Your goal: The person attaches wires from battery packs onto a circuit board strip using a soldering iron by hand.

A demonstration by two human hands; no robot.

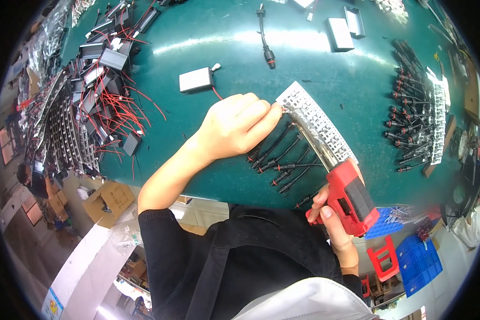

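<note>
My left hand (234,125) rests on the green table (304,58), fingers pinched on a thin wire at the near end of a long white perforated strip (317,120). Several black cable connectors (282,160) hang from the strip toward me. My right hand (333,224) grips a red and black power tool (349,194), whose metal barrel lies along the strip with its tip at my left fingertips.
A small grey box with a red wire (196,80) lies just beyond my left hand. A pile of black modules with red wires (98,90) fills the left. Another strip with black connectors (418,120) lies at the right. Grey boxes (340,33) and a black cable (265,37) sit farther back.
</note>
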